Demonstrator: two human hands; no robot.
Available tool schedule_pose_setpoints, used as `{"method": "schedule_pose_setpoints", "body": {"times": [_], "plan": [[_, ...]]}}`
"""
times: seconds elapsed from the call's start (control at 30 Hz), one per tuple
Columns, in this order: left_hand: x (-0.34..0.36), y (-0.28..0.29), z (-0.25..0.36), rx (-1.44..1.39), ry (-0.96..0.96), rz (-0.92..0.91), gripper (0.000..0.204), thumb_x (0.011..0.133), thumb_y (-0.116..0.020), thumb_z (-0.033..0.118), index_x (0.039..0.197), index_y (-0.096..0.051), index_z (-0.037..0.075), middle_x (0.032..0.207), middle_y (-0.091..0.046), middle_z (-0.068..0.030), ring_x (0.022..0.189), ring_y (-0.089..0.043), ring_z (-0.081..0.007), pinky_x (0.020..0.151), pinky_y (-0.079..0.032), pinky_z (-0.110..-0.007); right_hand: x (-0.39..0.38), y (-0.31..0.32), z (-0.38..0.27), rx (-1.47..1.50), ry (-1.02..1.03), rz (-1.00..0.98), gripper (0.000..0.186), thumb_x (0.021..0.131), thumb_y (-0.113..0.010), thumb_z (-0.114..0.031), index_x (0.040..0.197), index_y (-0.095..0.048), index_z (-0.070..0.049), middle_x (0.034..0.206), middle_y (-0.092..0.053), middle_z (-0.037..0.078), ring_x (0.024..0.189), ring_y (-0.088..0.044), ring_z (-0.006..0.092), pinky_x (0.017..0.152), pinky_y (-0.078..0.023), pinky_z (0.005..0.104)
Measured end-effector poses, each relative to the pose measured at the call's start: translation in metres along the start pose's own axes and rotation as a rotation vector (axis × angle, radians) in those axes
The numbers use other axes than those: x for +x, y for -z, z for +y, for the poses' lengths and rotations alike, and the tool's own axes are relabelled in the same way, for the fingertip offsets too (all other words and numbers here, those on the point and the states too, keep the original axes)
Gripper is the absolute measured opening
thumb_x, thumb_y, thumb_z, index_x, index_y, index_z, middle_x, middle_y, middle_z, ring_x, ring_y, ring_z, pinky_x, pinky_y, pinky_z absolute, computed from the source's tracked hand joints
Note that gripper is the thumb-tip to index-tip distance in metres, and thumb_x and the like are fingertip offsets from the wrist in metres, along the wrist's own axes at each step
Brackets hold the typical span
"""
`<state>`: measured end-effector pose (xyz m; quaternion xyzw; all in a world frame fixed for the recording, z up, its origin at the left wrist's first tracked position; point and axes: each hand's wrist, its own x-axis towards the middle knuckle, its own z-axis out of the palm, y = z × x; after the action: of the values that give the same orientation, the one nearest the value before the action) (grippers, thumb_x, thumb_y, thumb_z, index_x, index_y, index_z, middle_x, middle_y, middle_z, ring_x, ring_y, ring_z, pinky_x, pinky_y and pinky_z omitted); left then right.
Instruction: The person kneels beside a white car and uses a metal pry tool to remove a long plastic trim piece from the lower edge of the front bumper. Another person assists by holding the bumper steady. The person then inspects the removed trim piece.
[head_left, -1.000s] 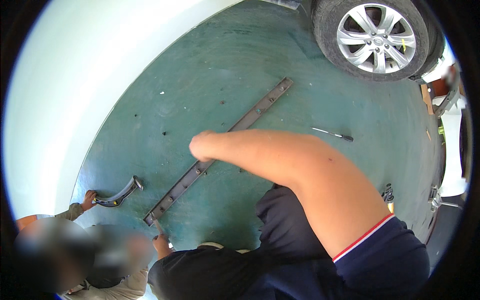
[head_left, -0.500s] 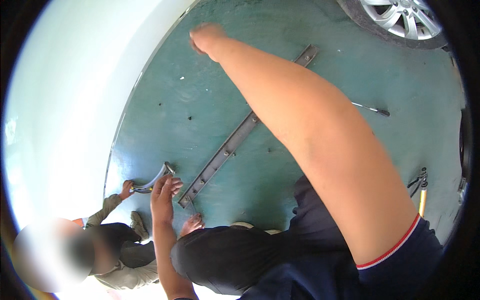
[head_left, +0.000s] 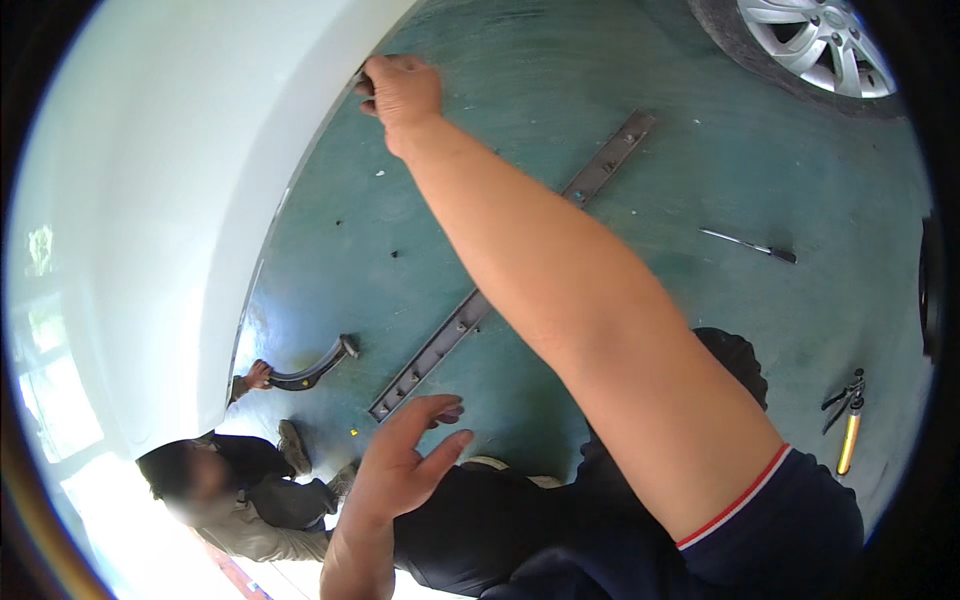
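Observation:
My right hand (head_left: 405, 100) reaches far out to the lower edge of a large white car body panel (head_left: 170, 200). Its fingers are curled at that edge and appear to pinch it; the fingertips are partly hidden. Low in the middle, my left hand (head_left: 405, 465) hangs in the air above my dark trousers, fingers apart and nothing in it. Beyond it on the green floor lies a long dark trim strip (head_left: 435, 345) with several clips along it. My right forearm crosses over the strip's middle and hides it.
At left a crouching co-worker's hand (head_left: 259, 375) holds a curved dark trim piece (head_left: 310, 372). A screwdriver (head_left: 750, 244) and a yellow-bodied tool with black levers (head_left: 849, 435) lie on the floor at right. A wheel (head_left: 825, 45) stands at the upper right.
My right hand has moved left and slightly down onto the panel's edge. My left hand has shifted right and downward, fingers spread. The co-worker's head has moved right, partly beneath the panel.

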<state>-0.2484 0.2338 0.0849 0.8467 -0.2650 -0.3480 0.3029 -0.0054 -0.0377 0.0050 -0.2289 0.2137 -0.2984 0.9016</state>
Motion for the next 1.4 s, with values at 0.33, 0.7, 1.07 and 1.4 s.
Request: {"method": "schedule_pose_setpoints", "body": {"times": [0.33,0.7,1.07,1.4], "plan": [[-0.018,0.007,0.013,0.036,-0.032,-0.045,0.037,0.092,-0.077,0.009,0.124,-0.063,-0.003,0.112,-0.071,-0.0143,0.104,-0.070,-0.0238,0.092,-0.054,-0.034,0.015,-0.002,0.017,0.022,0.051,0.018,0.021,0.086,-0.073,-0.017,0.093,-0.063,0.000,0.078,-0.067,0.005,0.067,-0.060,0.0151,0.060,-0.048,0.0324],[-0.063,0.010,0.001,0.220,-0.262,-0.304,0.046,0.095,-0.071,0.031,0.128,-0.058,0.002,0.112,-0.064,-0.0156,0.103,-0.063,-0.0340,0.093,-0.049,-0.043,0.043,0.063,0.028,-0.479,-0.206,-0.558,0.030,0.094,-0.066,-0.022,0.070,-0.052,-0.009,0.060,-0.051,0.007,0.051,-0.047,0.0186,0.052,-0.037,0.0316],[-0.098,0.021,-0.027,0.291,-0.367,-0.337,0.045,0.095,-0.069,0.035,0.122,-0.057,0.001,0.103,-0.060,-0.0122,0.099,-0.062,-0.0305,0.089,-0.049,-0.040,-0.022,0.175,0.147,-2.132,-0.060,-1.227,0.043,0.081,-0.071,-0.013,0.123,-0.071,-0.005,0.118,-0.073,0.019,0.112,-0.068,0.0363,0.095,-0.055,0.0439],[-0.133,0.086,-0.080,0.002,-0.399,-0.046,0.045,0.095,-0.070,0.037,0.119,-0.061,0.000,0.111,-0.068,-0.0139,0.099,-0.066,-0.0285,0.091,-0.050,-0.037,-0.156,0.199,0.217,-2.436,0.189,-1.718,0.066,0.075,-0.086,-0.027,0.130,-0.058,-0.004,0.125,-0.066,0.020,0.126,-0.059,0.0357,0.101,-0.051,0.0511]]}}
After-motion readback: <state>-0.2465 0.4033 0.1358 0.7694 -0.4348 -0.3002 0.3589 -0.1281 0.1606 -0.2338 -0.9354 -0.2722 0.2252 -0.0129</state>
